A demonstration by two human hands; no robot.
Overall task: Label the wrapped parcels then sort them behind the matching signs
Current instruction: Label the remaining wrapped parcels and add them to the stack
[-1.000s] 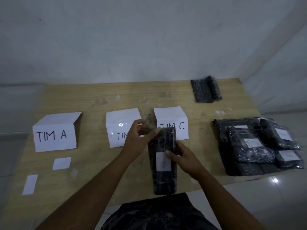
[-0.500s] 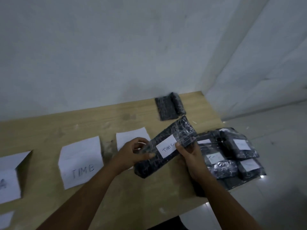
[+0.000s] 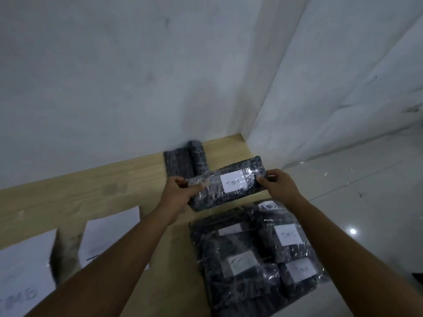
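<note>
A dark parcel wrapped in clear film (image 3: 212,191) carries a white label reading TIM C (image 3: 234,184). My left hand (image 3: 177,193) grips its left end and my right hand (image 3: 278,185) grips its right end, holding it level above the back right of the wooden table (image 3: 91,191). Just behind it two dark wrapped parcels (image 3: 186,162) lie against the wall. The TIM C sign (image 3: 109,236) stands at the lower left, seen from behind, with the TIM B sign (image 3: 23,275) left of it.
A pile of several labelled dark parcels (image 3: 256,255) lies at the table's right front edge. The white wall rises right behind the table, and a corner wall closes the right end. A glossy tiled floor (image 3: 366,202) lies to the right.
Both hands have carried the labelled parcel away from the signs to the back right, turning it level near the two parcels by the wall. The view has swung right.
</note>
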